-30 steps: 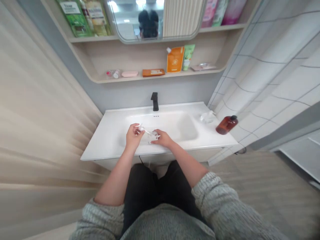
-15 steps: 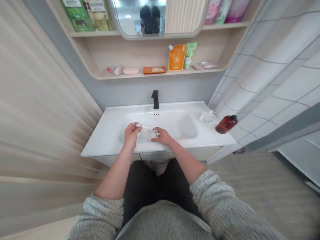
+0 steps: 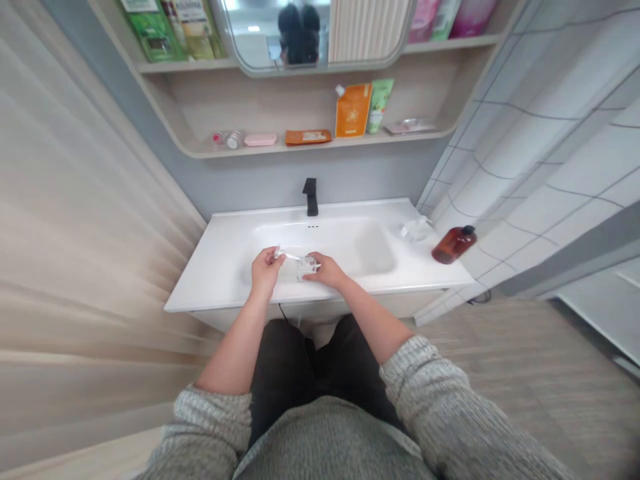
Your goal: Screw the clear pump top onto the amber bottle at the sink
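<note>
Above the front of the white sink (image 3: 340, 248), my left hand (image 3: 264, 272) pinches a small clear-and-white piece (image 3: 278, 253) between thumb and fingers. A thin pale stem runs from it to the right, reaching my other hand. My right hand (image 3: 327, 272) is closed around a small clear container (image 3: 302, 268), with fingers over its right side. The stem's far end lies at or over the container's top; I cannot tell whether it is inside. Both objects are see-through and partly covered by fingers, so their exact kind is unclear.
A black faucet (image 3: 311, 197) rises behind the basin. On the right counter are a brown bottle with a black cap (image 3: 454, 245) and a clear plastic item (image 3: 416, 230). An orange pouch (image 3: 353, 111) and a green tube (image 3: 381, 107) stand on the shelf below the mirror (image 3: 320, 40).
Both hands stay almost in place, still holding the clear pieces. The stemmed piece in my left hand has tilted slightly. The whole view has shifted a little.
</note>
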The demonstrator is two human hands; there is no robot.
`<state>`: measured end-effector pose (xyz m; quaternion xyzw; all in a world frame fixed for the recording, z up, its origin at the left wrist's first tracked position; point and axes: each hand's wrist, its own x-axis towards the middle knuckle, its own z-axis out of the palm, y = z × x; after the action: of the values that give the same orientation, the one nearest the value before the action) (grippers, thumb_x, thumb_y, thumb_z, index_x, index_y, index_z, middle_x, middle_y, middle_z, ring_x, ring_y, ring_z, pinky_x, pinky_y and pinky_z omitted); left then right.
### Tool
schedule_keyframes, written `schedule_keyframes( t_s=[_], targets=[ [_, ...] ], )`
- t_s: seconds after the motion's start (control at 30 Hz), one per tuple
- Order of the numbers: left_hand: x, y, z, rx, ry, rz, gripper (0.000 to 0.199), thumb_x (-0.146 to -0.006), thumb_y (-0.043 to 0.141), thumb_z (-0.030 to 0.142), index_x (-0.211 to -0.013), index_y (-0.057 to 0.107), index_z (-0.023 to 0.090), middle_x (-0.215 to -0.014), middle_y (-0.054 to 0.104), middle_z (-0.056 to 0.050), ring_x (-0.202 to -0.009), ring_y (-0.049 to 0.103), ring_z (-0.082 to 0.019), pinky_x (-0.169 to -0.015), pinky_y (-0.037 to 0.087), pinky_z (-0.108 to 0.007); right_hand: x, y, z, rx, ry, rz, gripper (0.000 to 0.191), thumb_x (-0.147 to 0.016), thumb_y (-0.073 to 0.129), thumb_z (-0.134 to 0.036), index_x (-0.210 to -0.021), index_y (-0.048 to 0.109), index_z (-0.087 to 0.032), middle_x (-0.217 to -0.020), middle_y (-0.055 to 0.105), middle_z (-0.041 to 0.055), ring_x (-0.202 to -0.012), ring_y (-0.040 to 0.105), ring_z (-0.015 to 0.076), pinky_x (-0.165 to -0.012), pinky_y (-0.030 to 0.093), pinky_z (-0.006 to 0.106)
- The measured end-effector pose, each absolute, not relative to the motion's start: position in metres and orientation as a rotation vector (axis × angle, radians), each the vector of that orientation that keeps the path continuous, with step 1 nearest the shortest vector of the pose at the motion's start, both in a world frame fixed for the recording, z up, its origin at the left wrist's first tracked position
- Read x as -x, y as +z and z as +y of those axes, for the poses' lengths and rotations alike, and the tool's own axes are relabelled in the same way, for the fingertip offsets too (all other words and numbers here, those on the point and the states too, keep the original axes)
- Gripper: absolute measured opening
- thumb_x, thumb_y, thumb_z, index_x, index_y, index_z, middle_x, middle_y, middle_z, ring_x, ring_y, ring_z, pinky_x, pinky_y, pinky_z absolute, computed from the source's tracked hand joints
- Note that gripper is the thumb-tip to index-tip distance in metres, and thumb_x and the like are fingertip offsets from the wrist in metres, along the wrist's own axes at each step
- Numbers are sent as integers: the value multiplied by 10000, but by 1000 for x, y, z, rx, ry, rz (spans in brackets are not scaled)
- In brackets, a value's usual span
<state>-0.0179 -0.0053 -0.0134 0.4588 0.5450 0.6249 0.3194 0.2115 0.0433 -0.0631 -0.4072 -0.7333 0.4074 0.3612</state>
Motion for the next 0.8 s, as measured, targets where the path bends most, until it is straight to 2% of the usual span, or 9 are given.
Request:
schedule_keyframes(
  t_s=[0.2, 0.33, 0.4, 0.53, 0.63, 0.8],
  targets=[
    [33, -12, -13, -1105, 1730, 1352, 496, -688, 879, 465, -1075, 698, 213, -1005, 756, -51, -849, 688, -176, -843, 572, -341, -212, -60, 41, 1089, 1022, -1888, 753, -658, 1018, -426, -1330, 739, -233, -1112, 787, 52, -938, 723, 233, -865, 612, 363],
    [100, -12, -21, -1013, 1783, 1501, 516, -656, 859, 423, -1089, 660, 225, -1019, 723, -35, -862, 696, -182, -860, 584, -354, -213, -58, 38, 1098, 1015, -1882, 736, -676, 1015, -412, -1340, 741, -251, -1165, 792, 61, -977, 736, 246, -878, 615, 372],
    [148, -13, -27, -1041, 1644, 1819, 526, -629, 852, 381, -1103, 694, 217, -999, 709, -22, -856, 685, -196, -857, 576, -362, -213, -58, 38, 1098, 1015, -1882, 747, -672, 1018, -414, -1345, 740, -248, -1174, 791, 67, -992, 740, 253, -884, 616, 376],
    [226, -15, -36, -1108, 1237, 2423, 342, -718, 819, 404, -986, 738, 208, -884, 690, -24, -869, 669, -258, -907, 546, -427, -212, -60, 41, 1088, 1025, -1886, 758, -665, 1019, -440, -1343, 740, -245, -1152, 787, 63, -998, 741, 255, -898, 617, 382],
    [251, -17, -36, -1156, 1098, 2521, 308, -767, 822, 437, -942, 723, 204, -846, 698, -41, -869, 681, -288, -916, 538, -453, -212, -60, 41, 1102, 1020, -1886, 755, -663, 1020, -437, -1338, 738, -249, -1143, 787, 59, -981, 736, 251, -887, 614, 379],
    [251, -31, -32, -1302, 1036, 2511, 281, -811, 790, 430, -982, 751, 210, -914, 753, -69, -931, 705, -306, -945, 541, -451, -214, -56, 39, 1104, 1035, -1891, 747, -675, 1019, -444, -1336, 736, -242, -1131, 791, 57, -955, 728, 240, -869, 604, 366]
  ],
)
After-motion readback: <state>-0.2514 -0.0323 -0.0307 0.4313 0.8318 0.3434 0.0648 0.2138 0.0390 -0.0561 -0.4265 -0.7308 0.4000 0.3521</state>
